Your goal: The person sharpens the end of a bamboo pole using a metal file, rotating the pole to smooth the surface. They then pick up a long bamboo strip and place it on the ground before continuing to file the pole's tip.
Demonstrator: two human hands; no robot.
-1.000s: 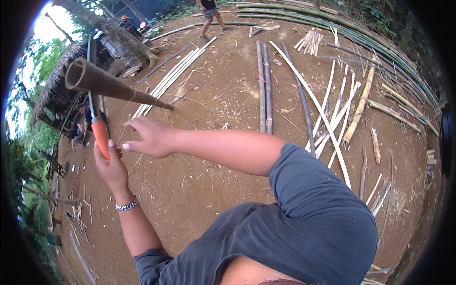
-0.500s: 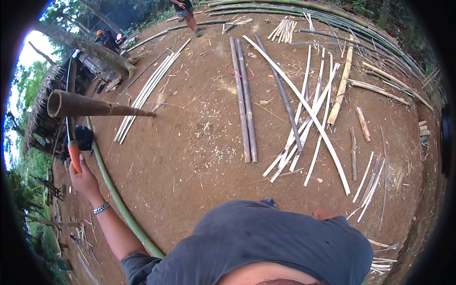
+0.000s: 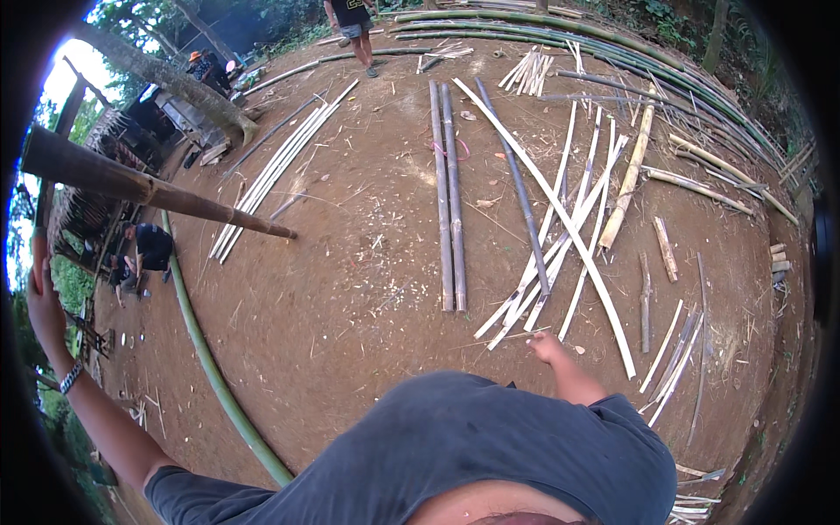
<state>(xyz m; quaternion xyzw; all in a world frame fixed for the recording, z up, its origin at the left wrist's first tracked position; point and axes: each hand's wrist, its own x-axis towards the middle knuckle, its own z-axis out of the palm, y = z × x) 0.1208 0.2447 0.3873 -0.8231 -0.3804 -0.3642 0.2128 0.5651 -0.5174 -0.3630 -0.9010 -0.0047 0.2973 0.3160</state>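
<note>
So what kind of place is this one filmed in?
Most likely an outdoor bamboo-working yard: bare dirt ground strewn with split bamboo strips and whole green bamboo poles, trees around the edge, and a thatched shelter at the left.

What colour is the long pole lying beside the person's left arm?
Green: the long bamboo pole curves across the brown dirt, clearest in the head view.

The left arm stretches up and out to the person's left, a bracelet on the wrist, the left hand [image 3: 44, 302] raised at the picture's edge; its grip cannot be made out. The right arm hangs low, the right hand [image 3: 549, 347] loosely curled, holding nothing.
</note>
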